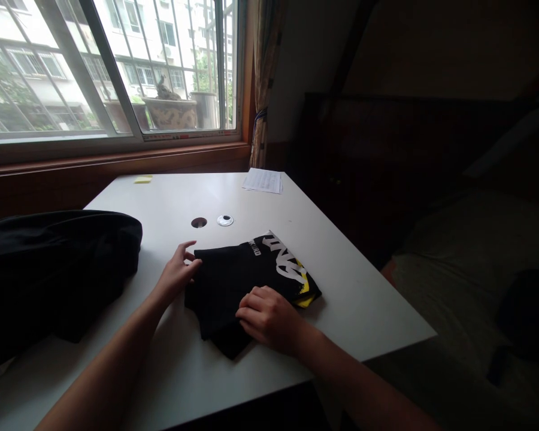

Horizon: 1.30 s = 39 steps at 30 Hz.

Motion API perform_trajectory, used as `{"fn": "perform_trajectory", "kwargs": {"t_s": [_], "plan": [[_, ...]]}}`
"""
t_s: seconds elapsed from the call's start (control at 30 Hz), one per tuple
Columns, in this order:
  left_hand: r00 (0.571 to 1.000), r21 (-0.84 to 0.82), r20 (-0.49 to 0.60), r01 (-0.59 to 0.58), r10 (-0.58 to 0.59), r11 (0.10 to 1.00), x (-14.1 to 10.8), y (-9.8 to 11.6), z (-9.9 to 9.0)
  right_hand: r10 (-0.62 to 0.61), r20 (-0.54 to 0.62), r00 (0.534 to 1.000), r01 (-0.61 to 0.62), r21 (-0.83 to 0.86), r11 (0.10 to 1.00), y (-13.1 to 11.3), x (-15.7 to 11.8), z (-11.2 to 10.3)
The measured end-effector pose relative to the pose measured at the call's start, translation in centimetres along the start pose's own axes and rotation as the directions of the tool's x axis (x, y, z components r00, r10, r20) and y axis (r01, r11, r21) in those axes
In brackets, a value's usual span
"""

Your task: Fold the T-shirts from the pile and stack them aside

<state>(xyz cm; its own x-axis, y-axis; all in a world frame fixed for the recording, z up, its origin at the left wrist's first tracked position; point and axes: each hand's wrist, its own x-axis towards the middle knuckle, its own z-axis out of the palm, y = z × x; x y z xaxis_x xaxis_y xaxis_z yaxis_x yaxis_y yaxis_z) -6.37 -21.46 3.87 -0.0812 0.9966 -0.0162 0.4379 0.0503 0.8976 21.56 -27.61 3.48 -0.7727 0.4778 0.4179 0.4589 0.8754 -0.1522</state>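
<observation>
A black garment (224, 281) with white lettering and yellow patches at its right end lies folded on the white table (354, 305). At its upper left corner is my left hand (179, 269), fingers apart, with the fingertips beside or touching the edge. My right hand (265, 314) rests at the near edge of the cloth, its fingers bent and pressed together. Whether cloth is pinched under those fingers is hidden. A corner of the garment sticks out toward me between the two hands.
A large dark cloth pile (58, 269) covers the table's left side. Toward the back are papers (263, 181), a yellow note (142, 179), a round hole (199, 222) and a round silver cover (225, 220). Behind stands a barred window (175, 72) with a curtain (264, 84).
</observation>
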Motion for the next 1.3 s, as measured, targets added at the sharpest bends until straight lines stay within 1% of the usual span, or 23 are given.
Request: {"fn": "perform_trajectory", "kwargs": {"t_s": [0.13,0.2,0.33,0.43,0.5,0.57,0.67,0.73,0.8,0.87,0.93,0.97,1.03,1.13,1.2,1.3], "plan": [[0.997,0.157,-0.069,-0.013,0.024,0.988,-0.1,0.1,0.4,-0.007,-0.074,0.997,0.011,0.06,0.998,0.0,-0.4,-0.7],[0.994,0.191,-0.095,-0.025,0.044,0.981,-0.1,0.2,0.7,-0.01,-0.096,0.995,0.018,0.082,0.996,0.1,-0.7,-1.0],[0.995,0.133,-0.083,-0.036,0.047,0.99,0.0,0.3,0.6,-0.039,-0.14,0.989,0.053,0.095,0.994,0.1,-1.0,-1.4],[0.996,0.075,-0.066,-0.047,0.052,0.996,0.0,0.3,-0.2,-0.045,-0.186,0.982,0.064,0.096,0.993,-0.2,-1.0,-1.8],[0.997,0.07,-0.055,-0.056,0.06,0.996,0.1,0.3,-1.1,-0.051,-0.208,0.977,0.073,0.1,0.992,-0.5,-0.9,-2.0],[0.997,0.136,-0.009,-0.073,0.075,0.988,0.1,0.2,-1.8,-0.076,-0.186,0.98,0.098,0.113,0.989,-0.6,-0.9,-1.8],[0.988,0.293,0.112,-0.132,0.103,0.947,0.3,-0.1,-2.4,-0.138,-0.064,0.988,0.147,0.154,0.977,-0.6,-1.1,-1.4],[0.979,0.343,0.162,-0.175,0.125,0.923,0.4,-0.3,-2.3,-0.143,0.003,0.99,0.139,0.205,0.969,-0.3,-1.2,-1.4],[0.974,0.357,0.169,-0.201,0.149,0.912,0.4,-0.5,-1.9,-0.085,0.024,0.996,0.076,0.267,0.961,0.5,-0.9,-2.0],[0.974,0.36,0.157,-0.213,0.166,0.908,0.4,-0.4,-1.5,0.027,0.021,0.999,-0.032,0.295,0.955,1.9,-0.2,-2.7],[0.976,0.358,0.138,-0.208,0.169,0.91,0.4,-0.3,-1.2,0.146,0.04,0.988,-0.151,0.255,0.955,3.9,1.0,-3.1],[0.978,0.353,0.129,-0.201,0.165,0.914,0.4,-0.3,-1.1,0.197,0.067,0.978,-0.207,0.21,0.956,5.0,1.7,-3.1],[0.982,0.342,0.124,-0.179,0.144,0.923,0.4,-0.1,-1.2,0.272,0.176,0.946,-0.293,0.11,0.95,7.5,2.9,-2.4],[0.985,0.325,0.143,-0.141,0.098,0.935,0.5,-0.1,-1.8,0.356,0.332,0.874,-0.379,0.006,0.925,10.6,4.2,-0.4],[0.987,0.317,0.144,-0.112,0.068,0.942,0.7,-0.1,-2.2,0.377,0.374,0.848,-0.399,-0.018,0.917,11.8,4.5,0.9],[0.989,0.308,0.147,-0.069,0.024,0.949,0.8,-0.2,-2.6,0.39,0.358,0.849,-0.411,-0.017,0.911,12.5,4.2,1.9]]}}
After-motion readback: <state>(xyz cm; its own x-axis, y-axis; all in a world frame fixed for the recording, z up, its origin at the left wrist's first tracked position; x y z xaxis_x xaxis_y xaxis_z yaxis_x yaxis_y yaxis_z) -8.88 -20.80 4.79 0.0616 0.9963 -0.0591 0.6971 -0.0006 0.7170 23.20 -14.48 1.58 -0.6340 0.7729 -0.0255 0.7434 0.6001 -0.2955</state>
